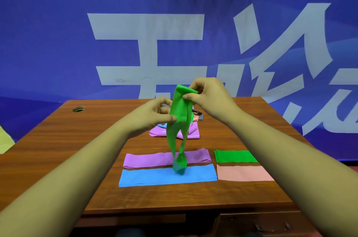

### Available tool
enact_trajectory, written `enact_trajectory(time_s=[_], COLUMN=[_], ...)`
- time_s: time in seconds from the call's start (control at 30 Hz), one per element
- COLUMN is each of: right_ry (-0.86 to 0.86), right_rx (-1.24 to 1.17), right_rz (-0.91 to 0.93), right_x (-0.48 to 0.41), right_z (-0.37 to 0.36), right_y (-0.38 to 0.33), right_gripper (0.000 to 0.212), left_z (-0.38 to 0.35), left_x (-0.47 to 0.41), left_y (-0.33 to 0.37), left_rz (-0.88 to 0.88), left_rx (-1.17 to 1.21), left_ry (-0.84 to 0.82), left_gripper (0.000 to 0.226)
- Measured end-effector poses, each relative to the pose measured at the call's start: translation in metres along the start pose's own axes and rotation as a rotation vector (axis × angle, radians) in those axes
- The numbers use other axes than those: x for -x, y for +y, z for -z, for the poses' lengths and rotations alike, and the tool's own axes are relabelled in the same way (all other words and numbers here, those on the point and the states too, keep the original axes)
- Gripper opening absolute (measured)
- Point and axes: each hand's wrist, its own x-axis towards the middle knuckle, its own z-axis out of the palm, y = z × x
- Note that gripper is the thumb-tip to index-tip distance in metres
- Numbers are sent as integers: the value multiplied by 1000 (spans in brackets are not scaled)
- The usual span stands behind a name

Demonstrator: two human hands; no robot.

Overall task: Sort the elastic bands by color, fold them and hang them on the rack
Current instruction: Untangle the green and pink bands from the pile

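A long green elastic band (179,112) hangs doubled in the air over the desk, its lower end twisted and touching the flat blue band (155,176). My right hand (209,95) pinches its top edge. My left hand (153,114) grips it a little lower on the left side. Folded flat on the desk lie a purple band (151,159), a green band (235,156) and a pink band (242,173). Behind the hanging band sits a loose pile with a purple band (190,132) on top; blue, pink and grey bits peek out.
The brown wooden desk (67,149) has a cable hole (78,109) at its far left. A blue banner with large white characters (149,27) fills the wall behind. A drawer front shows below the desk's near edge. No rack is in view.
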Motion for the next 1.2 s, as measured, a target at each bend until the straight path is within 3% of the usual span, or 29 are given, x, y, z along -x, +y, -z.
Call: enact_trajectory(time_s=[0.1, 0.2, 0.33, 0.5, 0.6, 0.73, 0.87, 1.03, 1.13, 1.2], right_ry=[49, 75, -69, -190, -238, -94, -54, 33, -185, -284], right_rx=[-76, -153, -312, -550, -508, -226, -31, 464, 377, 13], right_rz=[-37, -58, -71, -94, -30, 97, 137, 230, 200, 58], right_x=[-5, -2, 9, 20, 26, 30, 30, 37, 39, 41], right_z=[7, 12, 15, 10, 7, 2, -1, 2, 1, -3], right_y=[5, 6, 9, 14, 13, 14, 16, 30, 38, 32], right_gripper=[15, 16, 12, 16, 30, 39, 52, 14, 25, 36], left_z=[-1, -2, 1, 6, 9, 14, 14, 18, 14, 8], left_x=[2, 3, 0, -3, -4, -4, -4, -6, -4, -3], left_y=[-3, -3, 3, 13, 12, 8, 11, 18, 25, 29], left_rz=[-17, -49, -76, -77, -74, -64, -62, -113, -130, -146], left_rx=[-152, -72, -48, -69, -112, -256, -218, -201, -48, -14], left_ry=[-68, 93, 289, 364, 381, 441, 536, 675, 604, 534], left_gripper=[26, 25, 15, 15, 25, 31, 25, 16, 16, 16])
